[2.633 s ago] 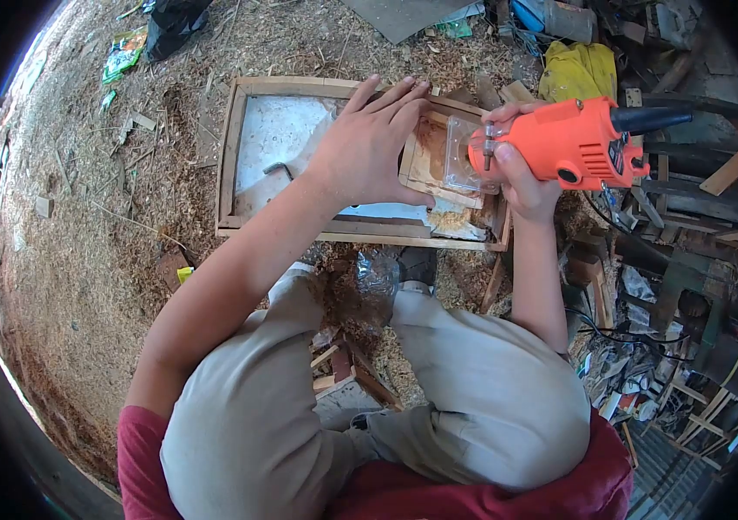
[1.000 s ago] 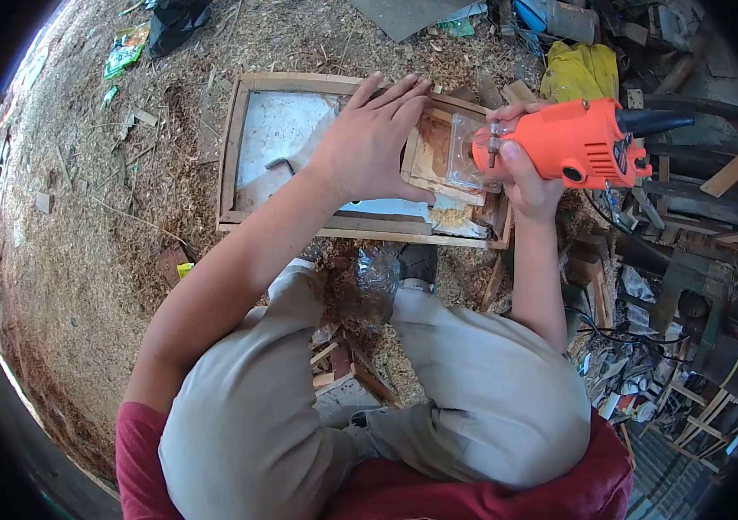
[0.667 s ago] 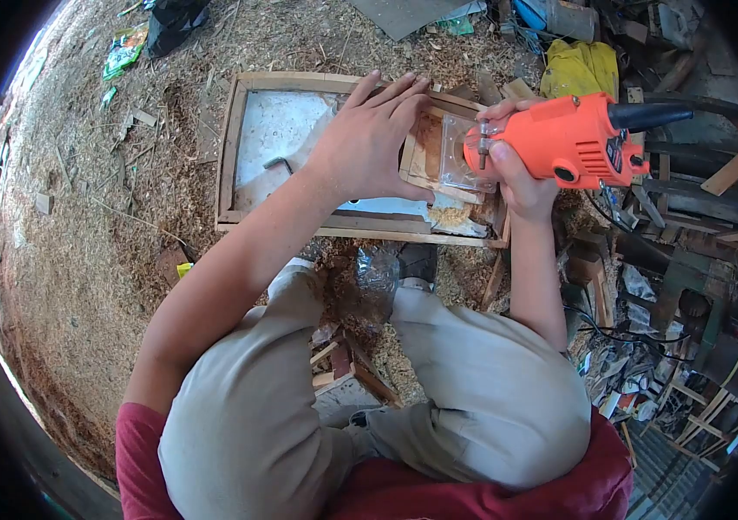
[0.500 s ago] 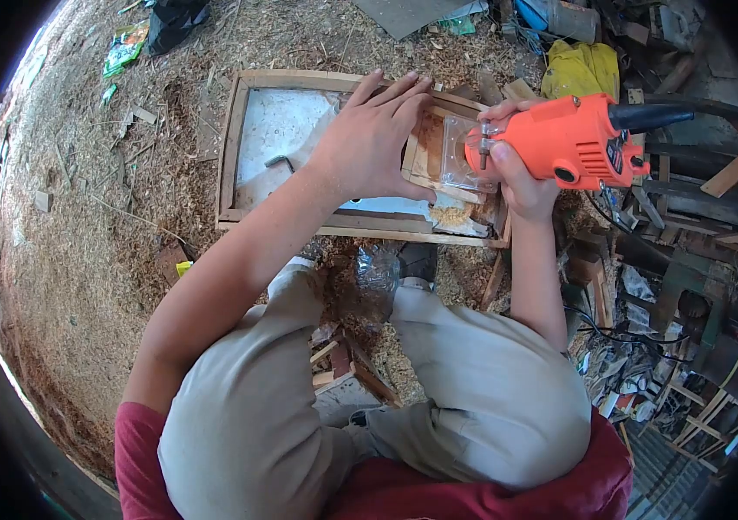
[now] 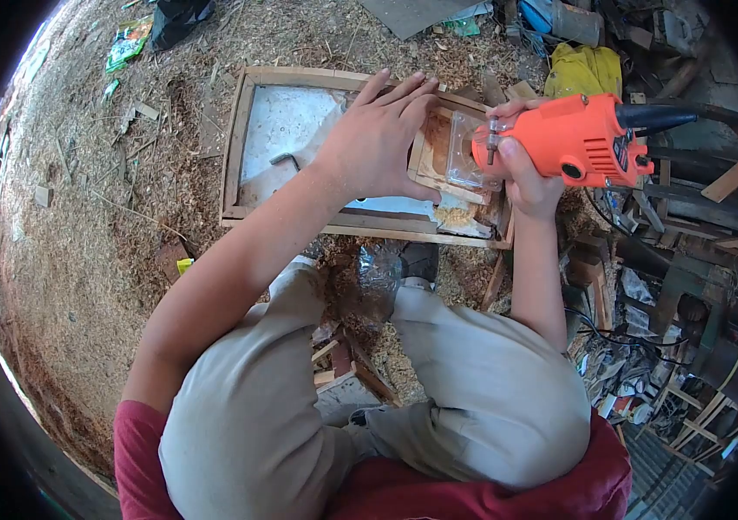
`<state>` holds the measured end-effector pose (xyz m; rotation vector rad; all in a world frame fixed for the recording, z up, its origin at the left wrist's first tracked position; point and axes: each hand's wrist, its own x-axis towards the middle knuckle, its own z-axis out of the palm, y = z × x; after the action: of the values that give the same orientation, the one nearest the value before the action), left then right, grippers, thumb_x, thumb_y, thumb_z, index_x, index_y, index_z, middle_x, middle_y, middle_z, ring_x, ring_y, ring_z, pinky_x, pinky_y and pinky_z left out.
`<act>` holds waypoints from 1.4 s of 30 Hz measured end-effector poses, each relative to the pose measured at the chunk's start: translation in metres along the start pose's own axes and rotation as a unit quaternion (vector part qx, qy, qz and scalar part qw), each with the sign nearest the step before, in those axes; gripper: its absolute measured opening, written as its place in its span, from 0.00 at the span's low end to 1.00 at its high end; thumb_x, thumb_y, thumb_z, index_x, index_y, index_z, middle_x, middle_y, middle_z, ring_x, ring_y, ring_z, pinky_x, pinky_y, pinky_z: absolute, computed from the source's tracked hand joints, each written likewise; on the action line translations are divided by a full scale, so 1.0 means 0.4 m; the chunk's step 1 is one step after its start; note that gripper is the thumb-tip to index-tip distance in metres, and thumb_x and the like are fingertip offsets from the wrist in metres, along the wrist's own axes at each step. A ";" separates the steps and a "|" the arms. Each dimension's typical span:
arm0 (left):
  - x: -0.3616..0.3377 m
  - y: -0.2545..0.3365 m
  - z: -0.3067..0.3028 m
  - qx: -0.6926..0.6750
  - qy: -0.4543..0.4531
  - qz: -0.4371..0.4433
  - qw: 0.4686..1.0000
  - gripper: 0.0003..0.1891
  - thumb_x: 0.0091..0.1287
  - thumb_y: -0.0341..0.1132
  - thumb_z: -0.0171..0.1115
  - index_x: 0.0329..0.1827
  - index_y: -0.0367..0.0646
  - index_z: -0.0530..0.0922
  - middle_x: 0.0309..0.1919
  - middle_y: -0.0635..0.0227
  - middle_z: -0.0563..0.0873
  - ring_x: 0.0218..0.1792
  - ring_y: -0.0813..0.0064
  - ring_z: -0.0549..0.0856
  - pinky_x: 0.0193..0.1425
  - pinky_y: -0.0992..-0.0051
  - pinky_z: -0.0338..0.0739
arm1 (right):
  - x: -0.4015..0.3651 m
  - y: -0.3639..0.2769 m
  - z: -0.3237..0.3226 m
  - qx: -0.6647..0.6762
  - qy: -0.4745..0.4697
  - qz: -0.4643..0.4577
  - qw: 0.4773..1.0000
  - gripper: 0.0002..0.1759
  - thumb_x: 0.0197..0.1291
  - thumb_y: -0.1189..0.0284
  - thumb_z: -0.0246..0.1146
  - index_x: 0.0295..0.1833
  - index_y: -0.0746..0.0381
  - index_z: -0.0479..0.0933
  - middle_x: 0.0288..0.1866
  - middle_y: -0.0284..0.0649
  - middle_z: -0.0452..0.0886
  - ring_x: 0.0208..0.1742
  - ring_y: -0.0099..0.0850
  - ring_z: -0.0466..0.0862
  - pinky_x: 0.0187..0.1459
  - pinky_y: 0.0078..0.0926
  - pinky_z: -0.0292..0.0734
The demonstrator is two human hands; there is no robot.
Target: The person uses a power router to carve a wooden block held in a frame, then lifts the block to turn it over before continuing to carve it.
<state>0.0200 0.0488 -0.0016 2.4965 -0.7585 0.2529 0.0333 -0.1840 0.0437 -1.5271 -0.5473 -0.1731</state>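
Orange router (image 5: 573, 140) sits w/ its clear base on a small wood board (image 5: 432, 165), inside a frame (image 5: 235, 147) on the sawdust floor (image 5: 83, 217). Right hand (image 5: 521, 178) wrapped tight round its body; left hand (image 5: 378, 143) spread flat, pressing the board. Prob. hefty, rigid, top-heavy: grip mid-body.

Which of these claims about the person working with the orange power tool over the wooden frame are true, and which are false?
1. The right hand grips the orange plastic power tool. True.
2. The rectangular wooden frame lies on sawdust-strewn ground. True.
3. The left hand holds a hammer. False: it lies flat, fingers spread, on the small wooden panel inside the frame.
4. The crumpled yellow cloth covers the person's knees. False: it lies beyond the tool, among clutter.
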 end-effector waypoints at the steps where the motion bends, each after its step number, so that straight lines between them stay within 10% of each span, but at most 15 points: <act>1: 0.000 0.001 -0.002 0.000 -0.002 -0.001 1.000 0.64 0.46 0.74 0.78 0.76 0.30 0.69 0.82 0.55 0.71 0.86 0.63 0.63 0.92 0.54 0.46 | -0.001 -0.002 0.001 0.000 0.004 0.008 1.000 0.26 0.61 0.81 0.69 0.64 0.67 0.71 0.53 0.46 0.82 0.56 0.35 0.85 0.57 0.37 0.85; 42: 0.003 0.005 -0.003 -0.005 0.005 -0.004 1.000 0.62 0.46 0.71 0.80 0.77 0.33 0.70 0.82 0.55 0.70 0.86 0.61 0.63 0.92 0.53 0.48 | -0.017 0.003 -0.001 0.026 0.007 0.014 1.000 0.28 0.60 0.82 0.71 0.65 0.68 0.71 0.53 0.48 0.83 0.54 0.35 0.86 0.58 0.37 0.84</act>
<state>0.0198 0.0474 0.0004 2.4879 -0.7430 0.2575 0.0281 -0.1859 0.0397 -1.4807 -0.5149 -0.1473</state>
